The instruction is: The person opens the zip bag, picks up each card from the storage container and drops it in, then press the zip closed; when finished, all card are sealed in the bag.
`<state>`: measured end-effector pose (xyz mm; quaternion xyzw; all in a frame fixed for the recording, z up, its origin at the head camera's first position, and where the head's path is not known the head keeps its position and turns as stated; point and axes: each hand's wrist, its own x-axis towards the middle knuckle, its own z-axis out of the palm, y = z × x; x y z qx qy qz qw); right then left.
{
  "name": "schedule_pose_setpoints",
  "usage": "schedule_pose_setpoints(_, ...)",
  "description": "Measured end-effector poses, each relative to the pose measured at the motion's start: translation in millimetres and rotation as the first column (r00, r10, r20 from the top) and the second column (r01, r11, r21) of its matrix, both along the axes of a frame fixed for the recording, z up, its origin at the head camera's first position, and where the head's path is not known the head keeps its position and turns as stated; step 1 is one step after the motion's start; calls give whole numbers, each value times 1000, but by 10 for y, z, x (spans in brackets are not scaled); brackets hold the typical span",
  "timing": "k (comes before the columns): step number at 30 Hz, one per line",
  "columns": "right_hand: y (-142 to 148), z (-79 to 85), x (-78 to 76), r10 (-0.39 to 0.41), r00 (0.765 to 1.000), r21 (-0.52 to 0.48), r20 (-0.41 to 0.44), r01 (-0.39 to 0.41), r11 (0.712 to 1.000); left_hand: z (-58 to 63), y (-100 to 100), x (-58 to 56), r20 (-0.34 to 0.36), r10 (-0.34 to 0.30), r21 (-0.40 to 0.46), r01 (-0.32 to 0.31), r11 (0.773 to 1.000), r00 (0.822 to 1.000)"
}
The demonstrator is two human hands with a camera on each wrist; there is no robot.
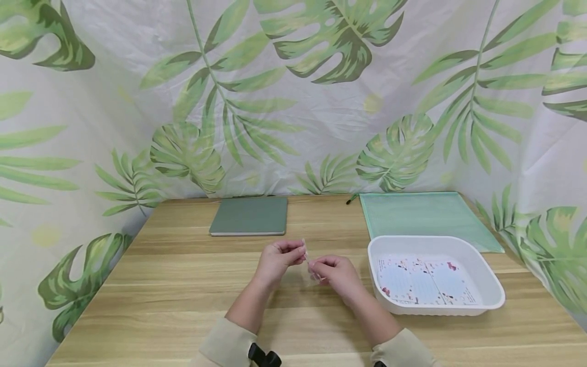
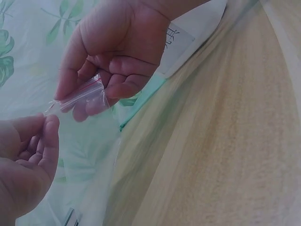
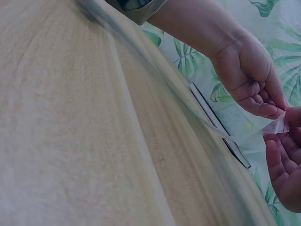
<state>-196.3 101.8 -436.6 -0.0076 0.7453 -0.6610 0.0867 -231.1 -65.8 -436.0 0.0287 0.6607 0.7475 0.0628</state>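
Observation:
A small clear zip-lock bag point(image 2: 87, 96) with a red line along its seal stretches between the two hands above the wooden table point(image 1: 183, 285). My left hand point(image 1: 278, 260) pinches one end of it between thumb and forefinger. At the other end my right hand point(image 1: 337, 275) grips the bag with thumb and curled fingers. In the left wrist view the bag's body lies against the right hand's fingers, and a thin clear bit of it reaches the left fingertips point(image 2: 51, 120). The right wrist view shows the bag's red-lined edge where the hands meet.
On the right stands a white plastic tray point(image 1: 440, 310) with printed paper sheets point(image 1: 412, 280) inside. Behind it lies a light green folder point(image 1: 412, 211), a dark pen-like item point(image 1: 352, 199) by its corner. A grey-green notebook point(image 1: 249, 216) lies at the back, left of centre.

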Motion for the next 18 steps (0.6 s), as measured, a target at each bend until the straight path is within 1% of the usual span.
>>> schedule_pose_setpoints(5, 2, 15, 0, -23, 1000, -2, 3, 23, 1000, 10, -13, 7, 1, -35, 2, 35, 999, 999)
schedule_pose_setpoints(8, 3, 11, -3, -34, 999, 3, 1, 34, 999, 17, -14, 10, -1, -37, -12, 37, 999, 999)
schedule_pose_setpoints(12, -7, -5, -10, -63, 998, 8, -8, 63, 998, 25, 1, 5, -5, -9, -34, 9, 999, 1000)
schedule_pose_setpoints(18, -45, -23, -15, -97, 994, 42, -47, 99, 994, 39, 26, 17, -29, 34, -77, -36, 996, 999)
